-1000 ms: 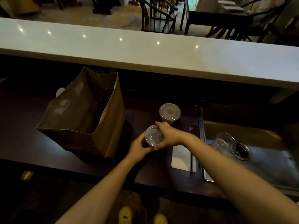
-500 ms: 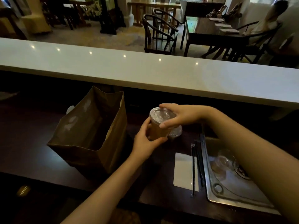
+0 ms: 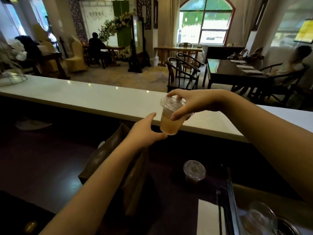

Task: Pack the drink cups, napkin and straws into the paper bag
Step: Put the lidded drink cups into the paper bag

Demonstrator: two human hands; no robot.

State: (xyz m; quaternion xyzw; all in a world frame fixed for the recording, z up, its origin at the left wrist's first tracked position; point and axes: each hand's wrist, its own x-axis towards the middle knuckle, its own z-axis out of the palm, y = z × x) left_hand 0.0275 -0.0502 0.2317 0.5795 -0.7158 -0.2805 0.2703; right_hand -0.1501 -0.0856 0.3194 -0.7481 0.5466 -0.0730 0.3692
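Note:
A clear lidded drink cup (image 3: 169,123) with pale amber liquid is held high in front of the white counter ledge. My right hand (image 3: 189,103) grips its lid and upper rim from the right. My left hand (image 3: 145,131) holds its base from the left with thumb and fingers. Below my left forearm stands the brown paper bag (image 3: 103,156), largely hidden by the arm. A second lidded cup (image 3: 194,170) with dark drink stands on the dark worktop. The white napkin (image 3: 209,217) lies at the bottom, with dark straws (image 3: 220,216) along its right edge.
A steel sink (image 3: 245,192) at the lower right holds an empty clear cup (image 3: 260,216) by the drain. The white counter ledge (image 3: 84,97) runs across the middle. Beyond it are chairs, tables and seated people.
Both hands have lifted the amber cup from the worktop up to the level of the counter ledge. The camera has tilted up, showing more of the room.

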